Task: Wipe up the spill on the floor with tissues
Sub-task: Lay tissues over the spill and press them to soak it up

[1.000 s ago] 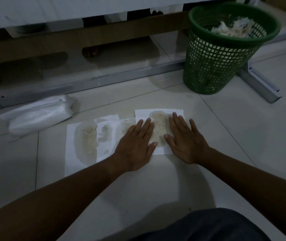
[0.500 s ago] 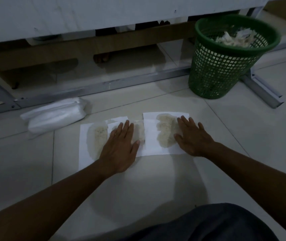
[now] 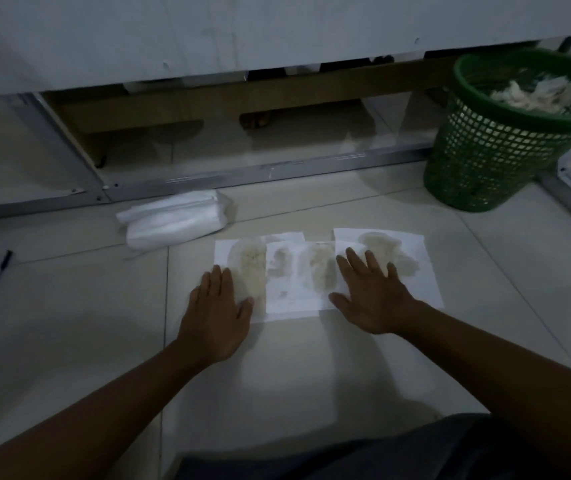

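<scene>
Three white tissues lie flat side by side on the pale floor tiles, each with a yellowish wet stain soaked through. My left hand rests flat, fingers apart, on the near left corner of the left tissue. My right hand presses flat with spread fingers on the seam between the middle and right tissues. Neither hand holds anything.
A white tissue pack lies on the floor just left of and behind the tissues. A green mesh waste basket with crumpled tissues stands at the back right. A metal frame rail and a white panel run across the back. A dark pen lies far left.
Both hands have slid leftwards over the tissues: the left from the middle sheet to the left sheet's corner, the right from the right sheet's edge to the middle seam.
</scene>
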